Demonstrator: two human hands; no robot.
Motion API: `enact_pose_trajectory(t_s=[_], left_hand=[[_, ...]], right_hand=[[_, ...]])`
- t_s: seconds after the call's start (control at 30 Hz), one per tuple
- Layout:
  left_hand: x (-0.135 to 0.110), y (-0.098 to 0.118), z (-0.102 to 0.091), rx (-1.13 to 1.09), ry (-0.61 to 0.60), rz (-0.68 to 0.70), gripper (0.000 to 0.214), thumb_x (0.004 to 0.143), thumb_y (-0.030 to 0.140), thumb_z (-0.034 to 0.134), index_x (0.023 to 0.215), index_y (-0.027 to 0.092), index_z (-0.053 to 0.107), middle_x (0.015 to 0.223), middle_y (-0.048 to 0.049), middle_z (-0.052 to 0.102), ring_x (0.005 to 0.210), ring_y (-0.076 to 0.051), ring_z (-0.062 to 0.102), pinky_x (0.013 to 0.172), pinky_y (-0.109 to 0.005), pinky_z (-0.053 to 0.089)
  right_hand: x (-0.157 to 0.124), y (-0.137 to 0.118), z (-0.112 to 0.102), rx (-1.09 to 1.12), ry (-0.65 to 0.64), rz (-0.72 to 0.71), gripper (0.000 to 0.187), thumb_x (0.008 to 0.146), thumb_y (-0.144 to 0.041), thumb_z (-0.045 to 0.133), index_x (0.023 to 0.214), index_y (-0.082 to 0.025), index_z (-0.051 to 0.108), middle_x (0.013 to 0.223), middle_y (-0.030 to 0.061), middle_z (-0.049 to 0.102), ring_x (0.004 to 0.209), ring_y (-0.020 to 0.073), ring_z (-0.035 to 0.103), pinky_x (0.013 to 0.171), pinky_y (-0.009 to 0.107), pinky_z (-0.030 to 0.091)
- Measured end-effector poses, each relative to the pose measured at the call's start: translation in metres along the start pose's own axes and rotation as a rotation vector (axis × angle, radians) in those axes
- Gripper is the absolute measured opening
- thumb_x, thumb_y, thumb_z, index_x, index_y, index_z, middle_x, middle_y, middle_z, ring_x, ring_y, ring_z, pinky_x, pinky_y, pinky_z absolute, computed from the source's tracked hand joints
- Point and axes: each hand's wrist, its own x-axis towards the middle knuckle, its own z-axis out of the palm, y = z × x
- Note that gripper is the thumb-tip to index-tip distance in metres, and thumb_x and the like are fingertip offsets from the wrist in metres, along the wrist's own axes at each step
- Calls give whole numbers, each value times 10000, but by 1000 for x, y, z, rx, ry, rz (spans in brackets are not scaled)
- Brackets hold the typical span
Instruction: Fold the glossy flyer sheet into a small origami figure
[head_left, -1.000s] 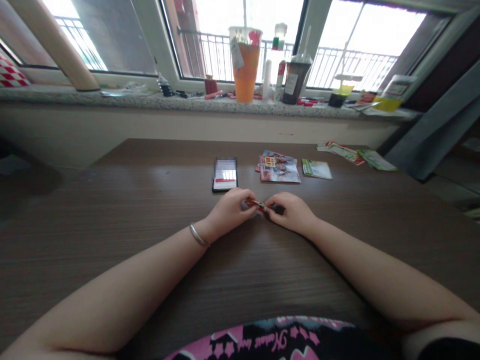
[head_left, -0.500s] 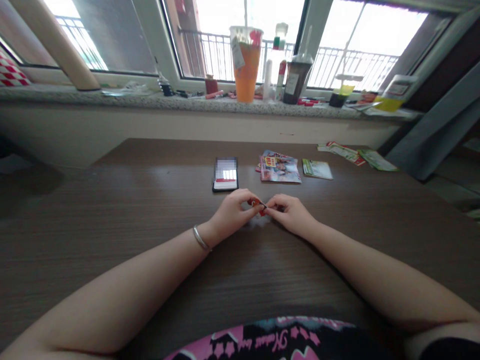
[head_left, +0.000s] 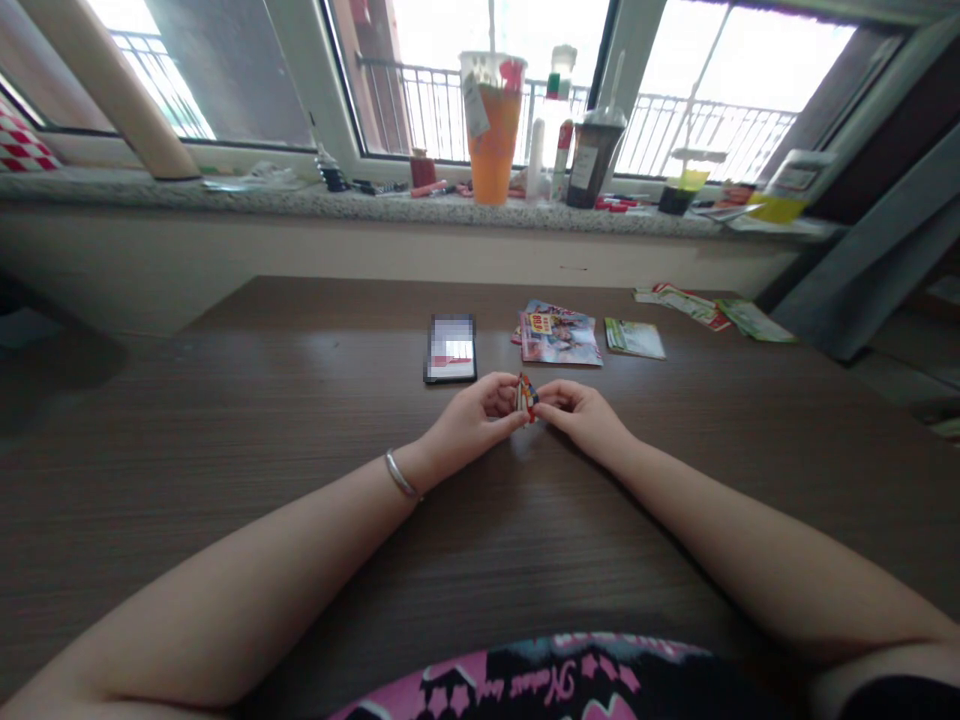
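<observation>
Between my two hands, just above the brown table (head_left: 360, 580), is a small folded piece of patterned paper (head_left: 526, 398) in red, white and dark colours. My left hand (head_left: 487, 408) pinches its left side with thumb and fingers, and a silver bangle (head_left: 401, 474) circles that wrist. My right hand (head_left: 576, 412) pinches the right edge between thumb and forefinger. The fingers cover part of the paper, so its whole shape cannot be made out. Beyond my left hand lies a phone (head_left: 451, 350) with a lit screen.
Colourful booklets (head_left: 561, 338) lie past my hands, with a small green-and-white stack (head_left: 635, 339) beside them. More printed strips (head_left: 691, 306) rest at the far right. On the stone windowsill (head_left: 390, 208) stand a tall orange drink cup (head_left: 495, 130), a dark drink cup (head_left: 592, 160) and several bottles.
The paper has turned more upright and shows more of its patterned face. Both hands have shifted slightly away from me, still pinching it.
</observation>
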Motion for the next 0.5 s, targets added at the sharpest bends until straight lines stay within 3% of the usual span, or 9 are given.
enact_pose_trajectory(t_s=[0.17, 0.27, 0.33, 0.5], left_hand=[[2, -1, 2, -45, 6, -47, 540, 768, 288, 709, 1233, 156, 468, 825, -3, 607, 700, -112, 600, 625, -225, 469], [3, -3, 2, -52, 29, -67, 501, 764, 309, 712, 1182, 149, 488, 781, 7, 594, 689, -114, 590, 612, -221, 454], [5, -4, 3, -102, 41, -83, 483, 755, 304, 720, 1148, 149, 485, 766, 15, 590, 689, -113, 591, 618, -218, 453], [4, 0, 2, -268, 29, -118, 455, 743, 304, 740, 1086, 157, 478, 803, 7, 615, 758, -126, 631, 726, -249, 497]], right_hand=[[-4, -3, 3, -81, 37, -66, 201, 724, -358, 681, 752, -210, 547, 678, -25, 604, 601, 126, 558, 595, 267, 466], [-9, -12, 3, -205, 39, -247, 84, 794, -288, 616, 809, -206, 620, 908, 42, 642, 830, 162, 608, 703, 292, 506], [-12, -17, 3, -262, 26, -322, 68, 811, -265, 602, 826, -207, 634, 1002, 69, 628, 952, 184, 599, 725, 293, 525], [-15, -18, 2, -270, 3, -330, 138, 781, -276, 651, 899, -207, 635, 1072, 84, 586, 929, 178, 600, 650, 267, 558]])
